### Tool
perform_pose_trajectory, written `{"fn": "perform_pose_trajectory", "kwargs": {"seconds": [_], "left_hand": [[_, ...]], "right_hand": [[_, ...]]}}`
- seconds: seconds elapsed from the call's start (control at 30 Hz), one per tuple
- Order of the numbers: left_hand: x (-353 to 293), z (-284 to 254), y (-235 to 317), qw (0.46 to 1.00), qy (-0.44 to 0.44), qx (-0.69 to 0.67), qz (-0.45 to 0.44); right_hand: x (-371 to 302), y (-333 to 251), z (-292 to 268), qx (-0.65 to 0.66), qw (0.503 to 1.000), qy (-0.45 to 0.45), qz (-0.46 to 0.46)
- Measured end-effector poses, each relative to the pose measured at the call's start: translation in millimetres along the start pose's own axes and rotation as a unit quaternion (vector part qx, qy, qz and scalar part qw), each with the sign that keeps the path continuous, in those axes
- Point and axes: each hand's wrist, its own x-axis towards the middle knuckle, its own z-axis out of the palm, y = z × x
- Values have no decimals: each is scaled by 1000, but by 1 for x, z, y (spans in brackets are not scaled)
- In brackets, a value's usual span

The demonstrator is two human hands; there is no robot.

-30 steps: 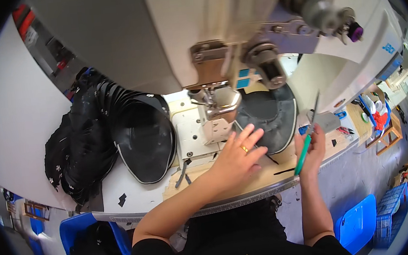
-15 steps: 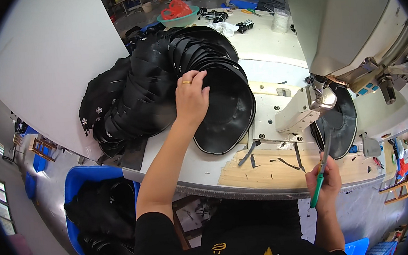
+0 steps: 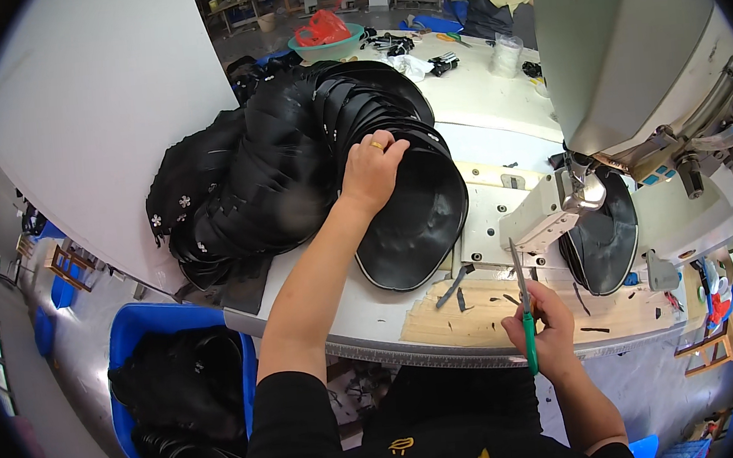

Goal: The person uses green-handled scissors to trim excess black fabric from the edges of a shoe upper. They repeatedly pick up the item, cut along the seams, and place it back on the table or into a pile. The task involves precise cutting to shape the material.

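My left hand (image 3: 369,178), with a ring on one finger, pinches the upper edge of a black oval leather-like piece (image 3: 418,237) with a pale rim. That piece lies foremost in a long, fanned stack of similar black pieces (image 3: 269,163), some with small flower-shaped ornaments. In my right hand (image 3: 551,324) are green-handled scissors (image 3: 531,343), held over the table's front edge with the blades pointing away from me. Whether the blades are fully closed is hard to see. More black oval pieces (image 3: 608,247) lie beside the sewing machine's arm.
The sewing machine (image 3: 621,50) towers at the right, its white arm (image 3: 540,218) above the table. Dark scraps (image 3: 454,284) litter a wooden board (image 3: 431,317). A blue bin (image 3: 119,338) of black pieces stands lower left. Across the table sits another person (image 3: 495,8), near a green basin (image 3: 333,50).
My right hand has moved left with the scissors, away from the pieces by the machine. My left hand has shifted slightly right along the black piece's edge. The view has tilted a little.
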Motion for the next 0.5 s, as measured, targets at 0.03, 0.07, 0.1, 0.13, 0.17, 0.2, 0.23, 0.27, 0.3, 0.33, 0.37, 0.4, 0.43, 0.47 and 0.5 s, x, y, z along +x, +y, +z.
{"fn": "perform_pose_trajectory", "kwargs": {"seconds": [0.03, 0.07, 0.1, 0.13, 0.17, 0.2, 0.23, 0.27, 0.3, 0.33, 0.37, 0.4, 0.43, 0.47, 0.5], "left_hand": [[-1, -1, 2, 1000, -20, 5, -5], [-1, -5, 4, 1000, -25, -3, -6], [-2, -7, 7, 999, -30, -14, -7], [-1, -9, 10, 999, -35, -25, -8], [3, -10, 13, 997, -18, -62, -34], [6, -15, 19, 996, -23, -73, -49], [10, -27, 29, 994, -31, -85, -62], [16, -40, 39, 992, -40, -97, -76], [21, -56, 52, 995, -10, -82, -53], [25, -71, 66, 995, -24, -82, -49], [26, -87, 79, 995, -38, -79, -49], [27, -100, 92, 994, -52, -80, -50], [31, -104, 103, 991, -78, -108, -16], [34, -107, 112, 985, -103, -135, 20], [33, -107, 117, 978, -129, -157, 53]], "right_hand": [[4, 2, 3, -2, 1000, -9, -3], [6, 3, 8, -3, 1000, -5, -18], [8, 4, 13, -6, 1000, 0, -30], [9, 2, 17, -8, 999, 4, -43], [10, -1, 18, -11, 999, 2, -51], [11, -3, 17, -8, 997, 17, -69], [13, -8, 17, -4, 996, 34, -84], [15, -10, 15, 0, 994, 52, -98], [17, -8, 12, -21, 993, 40, -107], [20, -11, 12, 6, 993, 44, -109], [28, -17, 17, 34, 992, 45, -110], [34, -23, 20, 58, 991, 46, -109], [39, -24, 21, 66, 991, 51, -107], [45, -25, 22, 75, 990, 56, -105], [50, -25, 25, 48, 992, 69, -97]]}}
